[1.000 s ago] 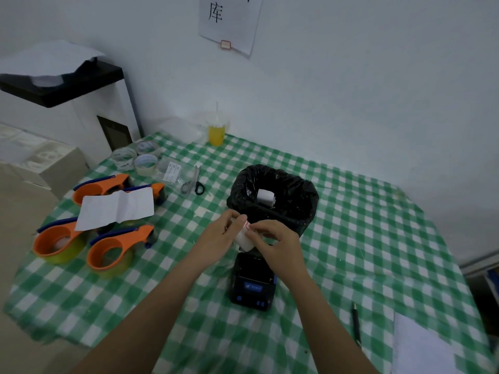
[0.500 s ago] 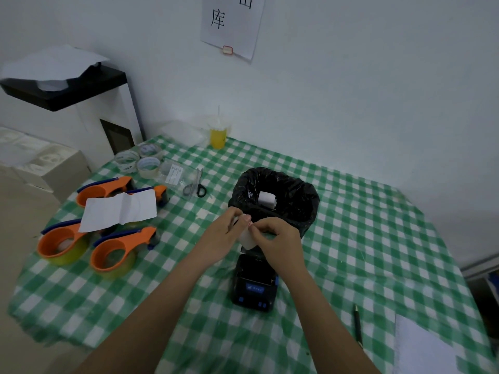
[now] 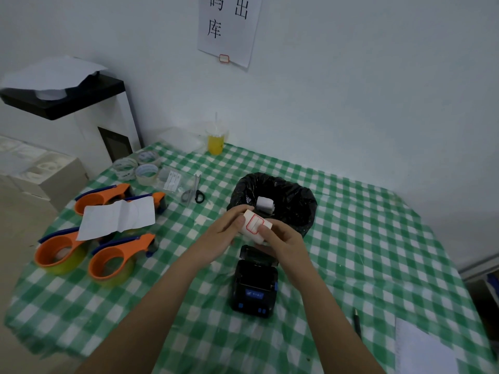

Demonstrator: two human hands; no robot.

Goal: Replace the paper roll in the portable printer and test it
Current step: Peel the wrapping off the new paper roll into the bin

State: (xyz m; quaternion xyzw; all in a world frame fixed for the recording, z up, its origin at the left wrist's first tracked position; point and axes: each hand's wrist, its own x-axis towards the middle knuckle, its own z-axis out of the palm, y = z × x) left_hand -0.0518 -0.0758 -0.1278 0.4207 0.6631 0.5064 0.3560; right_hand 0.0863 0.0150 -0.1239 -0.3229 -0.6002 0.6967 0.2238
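Observation:
A white label roll [image 3: 252,226] with a red-framed label on its outer wrap is held in the air between both hands, just above the black portable printer [image 3: 255,286]. My left hand [image 3: 220,233] grips its left end and my right hand [image 3: 280,240] grips its right side, thumb on the label. The printer lies on the green checked tablecloth [image 3: 378,252] with its lid raised and the paper bay showing. Behind it a small bin lined with a black bag [image 3: 294,203] holds another white roll [image 3: 265,204].
Several orange tape dispensers [image 3: 113,261] and a folded white sheet [image 3: 118,217] lie at the left. Clear tape rolls [image 3: 145,171], scissors [image 3: 195,193] and a yellow drink cup [image 3: 215,143] sit toward the back. A pen [image 3: 357,322] and white paper [image 3: 424,352] are at the front right.
Both hands have turned the roll, so the red-framed label now faces up, and the printer's raised lid and bay are more exposed. The head camera tilted slightly.

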